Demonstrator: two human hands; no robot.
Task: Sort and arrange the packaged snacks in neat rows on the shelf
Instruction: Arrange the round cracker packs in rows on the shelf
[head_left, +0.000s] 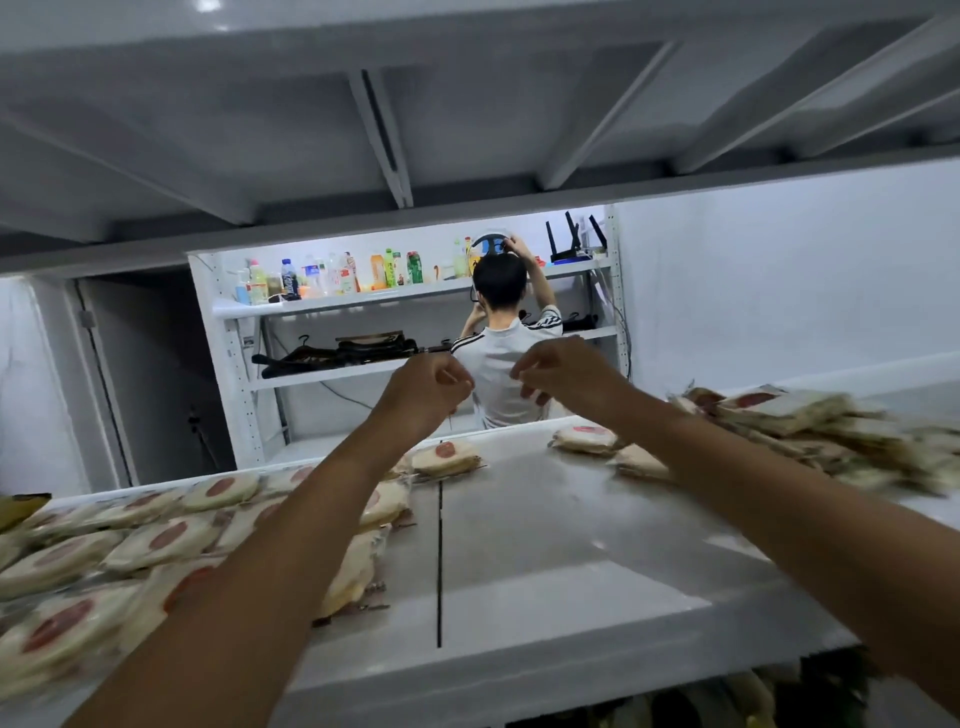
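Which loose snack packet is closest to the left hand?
The red-spotted packet at the far end of the dark seam, under the left hand. The other two loose packets lie farther right, by the messy pile.

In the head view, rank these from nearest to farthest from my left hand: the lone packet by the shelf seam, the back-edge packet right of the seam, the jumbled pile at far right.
1. Lone packet: just below the left hand, by the seam.
2. Back-edge packet: right of the seam.
3. Jumbled pile: far right of the shelf.
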